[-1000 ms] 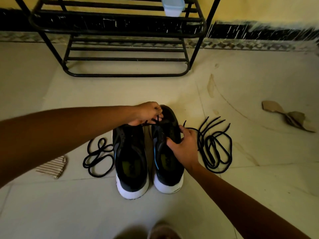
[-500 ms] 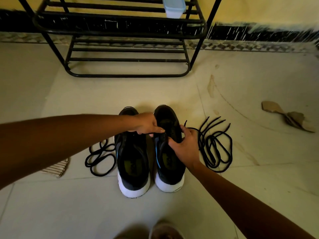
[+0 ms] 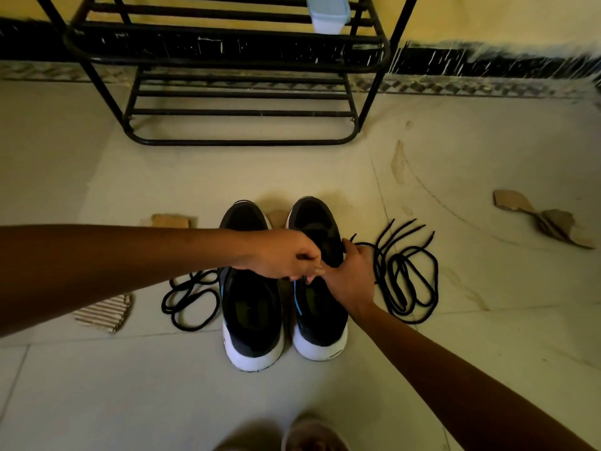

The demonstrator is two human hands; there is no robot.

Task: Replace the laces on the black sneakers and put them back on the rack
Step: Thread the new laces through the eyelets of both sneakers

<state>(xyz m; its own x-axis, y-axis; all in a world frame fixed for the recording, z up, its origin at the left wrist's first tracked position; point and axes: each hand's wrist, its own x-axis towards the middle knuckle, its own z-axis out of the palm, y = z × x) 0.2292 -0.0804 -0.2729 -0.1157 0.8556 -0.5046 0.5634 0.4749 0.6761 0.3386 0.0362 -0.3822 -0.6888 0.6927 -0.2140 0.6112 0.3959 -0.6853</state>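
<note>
Two black sneakers [image 3: 252, 317] stand side by side on the floor, heels toward the viewer, probably so the eyelets face up for lacing. The right hand [image 3: 351, 275] grips the right sneaker [image 3: 320, 317] at its throat to steady it. The left hand [image 3: 286, 255], fingers curled, pinches what looks like a lace end [image 3: 307, 280] beside it. Loose laces [image 3: 406, 278] lie close by; the rack [image 3: 227, 56] stands well beyond

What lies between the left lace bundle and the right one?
Head view: the left sneaker and right sneaker, side by side, with the left hand and right hand meeting over the right sneaker.
</note>
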